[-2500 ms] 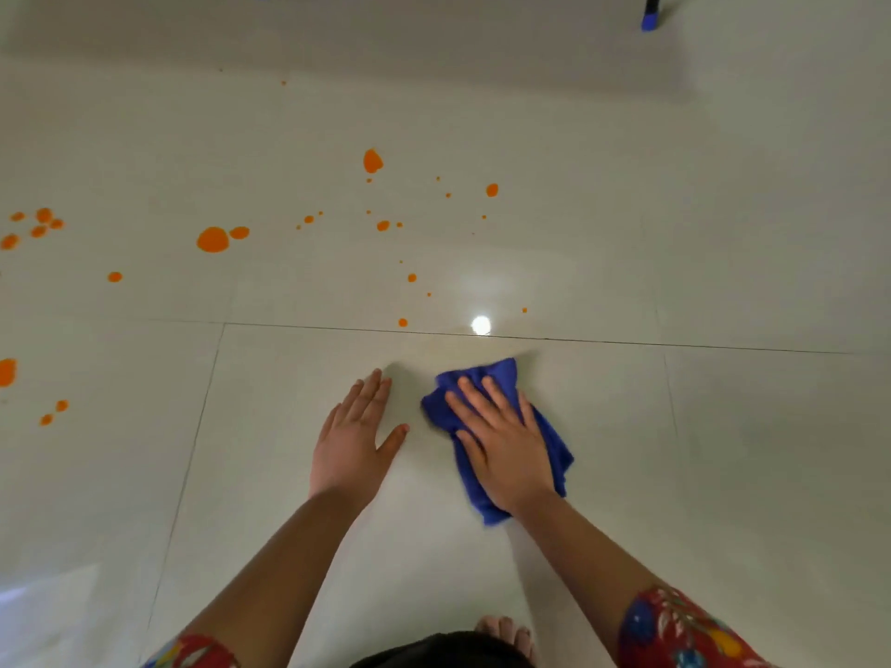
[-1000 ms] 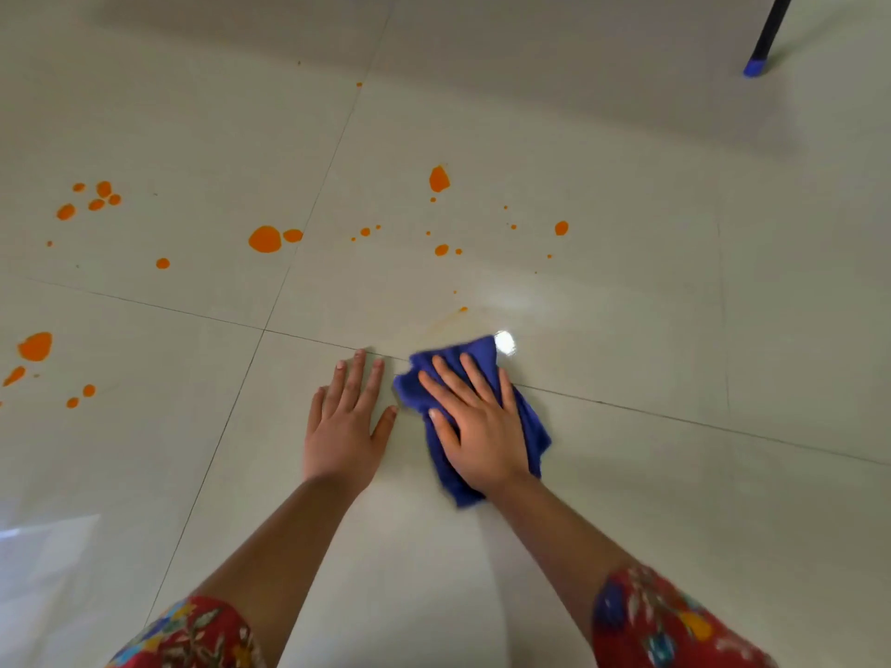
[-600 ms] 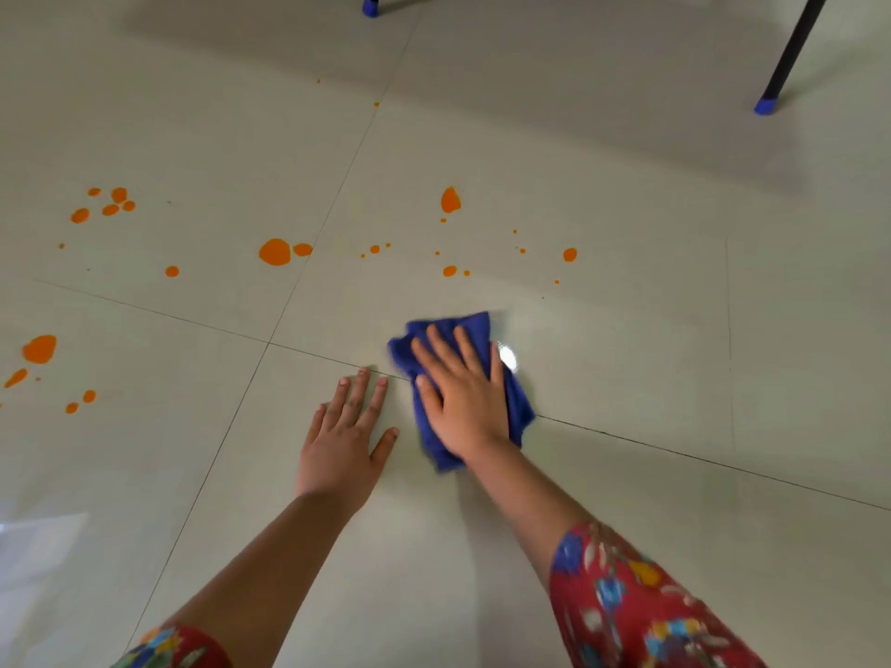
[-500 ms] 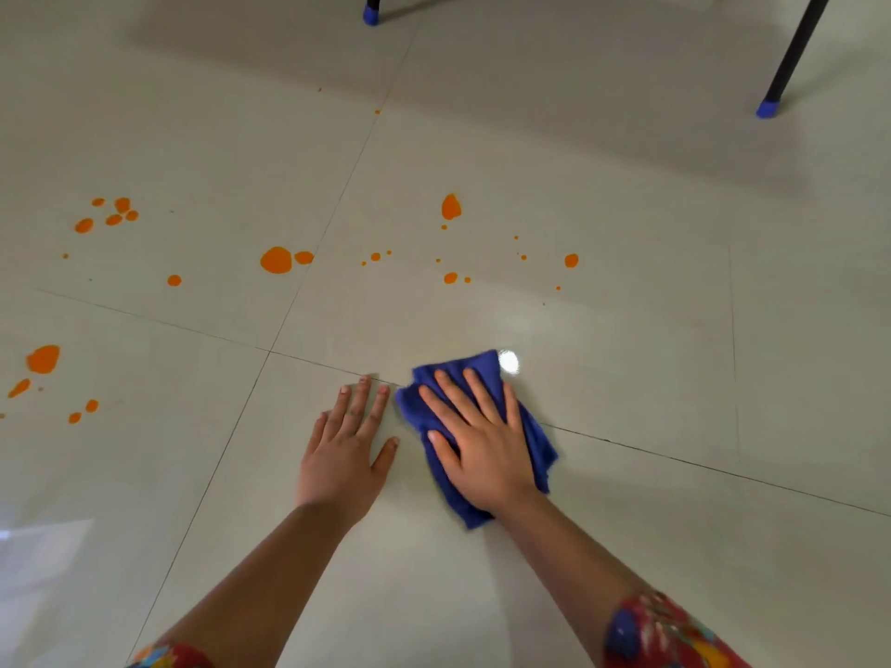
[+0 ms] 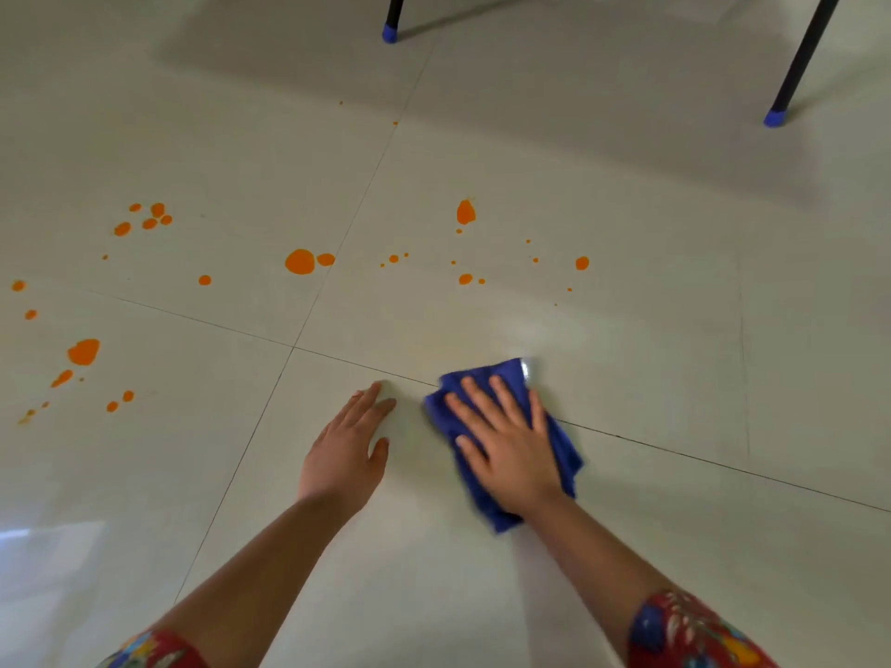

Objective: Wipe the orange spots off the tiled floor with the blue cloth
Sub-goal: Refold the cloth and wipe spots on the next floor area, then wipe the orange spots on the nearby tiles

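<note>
tiled floor (image 5: 627,233) (orange spots (image 5: 299,261)): right hand (image 5: 511,450) presses blue cloth (image 5: 561,450).

- A left leg (image 5: 396,9), black and thin, stands at the top edge, left of the middle; only its lower part is seen.
- A left cap (image 5: 389,35), blue, covers its foot.
- A right leg (image 5: 803,55), also black, stands at the top right and is tilted, with its upper part leaning to the right.
- A right cap (image 5: 776,119), blue, covers its foot.
- A grey shadow (image 5: 530,89) spreads around both legs.
- A pale reflection (image 5: 48,547) of light lies at the lower left edge.
</note>
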`<state>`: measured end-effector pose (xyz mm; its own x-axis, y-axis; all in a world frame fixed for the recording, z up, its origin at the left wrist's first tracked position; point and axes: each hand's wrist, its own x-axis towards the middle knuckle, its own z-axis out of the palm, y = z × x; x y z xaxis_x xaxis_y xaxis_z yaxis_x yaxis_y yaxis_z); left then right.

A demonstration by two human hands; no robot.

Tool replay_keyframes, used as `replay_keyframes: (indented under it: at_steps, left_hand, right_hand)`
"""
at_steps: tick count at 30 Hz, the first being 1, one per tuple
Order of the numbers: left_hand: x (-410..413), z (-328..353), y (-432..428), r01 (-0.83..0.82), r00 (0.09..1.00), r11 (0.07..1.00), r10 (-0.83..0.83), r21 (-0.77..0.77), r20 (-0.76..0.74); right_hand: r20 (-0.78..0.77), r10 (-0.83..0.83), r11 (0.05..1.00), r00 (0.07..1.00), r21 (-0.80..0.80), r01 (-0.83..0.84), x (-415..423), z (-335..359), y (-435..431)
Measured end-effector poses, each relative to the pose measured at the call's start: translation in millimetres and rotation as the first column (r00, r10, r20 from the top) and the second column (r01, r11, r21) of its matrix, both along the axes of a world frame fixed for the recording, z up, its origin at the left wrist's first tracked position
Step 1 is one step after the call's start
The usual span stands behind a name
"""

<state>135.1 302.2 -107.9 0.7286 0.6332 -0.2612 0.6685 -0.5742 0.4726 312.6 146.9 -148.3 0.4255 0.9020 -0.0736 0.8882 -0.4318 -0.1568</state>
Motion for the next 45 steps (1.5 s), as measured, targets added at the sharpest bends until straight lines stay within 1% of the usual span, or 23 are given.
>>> replay_keyframes:
  at_steps: [3,5,9,11,13,14,15,16,17,18,19,21,22,24,26,28,31,34,37,38,42,43,45]
  left_hand:
    - [-8.2,3.7,12.3,0.200,0.971,0.979,-0.203,-0.040,-0.128]
    - [-11.6,11.7,26.2,0.353,0.895,0.934,-0.352,-0.048,-0.273]
    - [-20.1,40.1,58.7,0.641,0.652,0.767,-0.564,-0.030,-0.507]
    - [-31.9,58.5,73.1,0.690,0.557,0.721,-0.591,-0.072,-0.583]
    - [-46.8,73.4,82.9,0.678,0.526,0.726,-0.590,-0.116,-0.613]
    - [-56.7,79.6,87.3,0.652,0.539,0.745,-0.586,-0.141,-0.605]
    - [-66.8,85.0,90.5,0.611,0.577,0.775,-0.576,-0.161,-0.579]
    - [-76.7,88.3,92.1,0.558,0.632,0.812,-0.551,-0.174,-0.544]
    - [-86.2,89.8,93.5,0.496,0.695,0.848,-0.517,-0.189,-0.499]
    - [-93.7,89.6,93.8,0.419,0.762,0.884,-0.467,-0.207,-0.449]
    - [-100.3,87.9,92.5,0.327,0.832,0.917,-0.393,-0.227,-0.391]
    - [-109.1,83.1,96.0,0.097,0.955,0.934,-0.184,-0.345,-0.230]
    - [-109.2,81.7,96.2,-0.028,0.989,0.877,-0.047,-0.480,-0.143]
    - [-108.2,83.8,96.7,-0.131,0.983,0.647,0.182,-0.751,-0.014]
    - [-108.5,88.7,98.9,-0.093,0.950,0.448,0.309,-0.889,0.056]
    - [-112.0,89.9,103.7,-0.067,0.912,0.404,0.395,-0.912,0.108]
    - [-119.2,87.4,111.7,-0.091,0.859,0.497,0.478,-0.863,0.185]
    - [-131.9,83.8,123.2,-0.113,0.821,0.511,0.532,-0.852,0.210]
    - [-154.4,72.7,137.9,-0.222,0.755,0.529,0.625,-0.819,0.200]
    - [-161.0,69.0,141.9,-0.282,0.732,0.532,0.657,-0.798,0.179]
    - [-191.0,51.9,157.6,-0.513,0.602,0.523,0.785,-0.680,0.149]
    - [-200.3,47.8,160.9,-0.543,0.573,0.534,0.800,-0.648,0.180]
    - [-218.8,39.2,165.6,-0.589,0.593,0.614,0.770,-0.525,0.235]
  right_hand:
    - [0.015,-0.310,0.947,0.951,-0.078,0.311,40.8,6.1,21.8]
    - [0.004,-0.366,0.927,0.931,-0.087,0.365,30.8,7.3,46.8]
    - [-0.069,-0.170,0.984,0.983,-0.071,0.165,-43.2,8.2,70.9]
    - [-0.141,-0.040,0.996,0.989,-0.085,0.028,-83.9,10.9,74.3]
    - [-0.280,-0.025,0.999,0.960,-0.053,0.010,-108.3,15.2,77.5]
    - [-0.442,-0.074,0.997,0.894,-0.017,0.074,-112.5,21.4,81.4]
    - [-0.652,-0.158,0.980,0.742,-0.015,0.196,-113.7,32.4,85.1]
    - [-0.848,-0.261,0.933,0.462,-0.099,0.347,-111.1,46.8,89.6]
    - [-0.943,-0.324,0.860,0.081,-0.258,0.439,-105.9,63.1,94.5]
    - [-0.912,-0.336,0.792,-0.234,-0.408,0.454,-98.4,76.7,98.4]
    - [-0.849,-0.325,0.736,-0.415,-0.503,0.453,-92.6,89.0,100.3]
    - [-0.783,-0.254,0.717,-0.567,-0.546,0.432,-85.7,116.3,112.5]
    - [-0.785,-0.242,0.725,-0.570,-0.537,0.431,-83.2,128.6,118.4]
    - [-0.763,-0.182,0.757,-0.621,-0.511,0.406,-82.2,149.7,129.6]
    - [-0.703,-0.093,0.799,-0.705,-0.475,0.369,-85.7,162.6,139.2]
    - [-0.696,-0.082,0.829,-0.713,-0.445,0.338,-95.4,166.0,146.4]
    - [-0.745,-0.169,0.780,-0.645,-0.501,0.374,-105.6,152.2,146.9]
    - [-0.816,-0.354,0.718,-0.458,-0.550,0.425,-118.1,134.4,158.0]
    - [-0.790,-0.574,0.724,-0.215,-0.613,0.316,-144.5,117.2,175.6]
    - [-0.782,-0.599,0.720,-0.171,-0.620,0.311,-148.8,114.3,181.1]
    - [-0.855,-0.499,0.772,-0.141,-0.512,0.376,-155.6,119.3,207.2]
    - [-0.875,-0.476,0.796,-0.094,-0.474,0.377,-158.0,123.4,215.6]
    - [-0.885,-0.445,0.854,0.135,-0.374,0.362,-164.9,135.0,231.0]
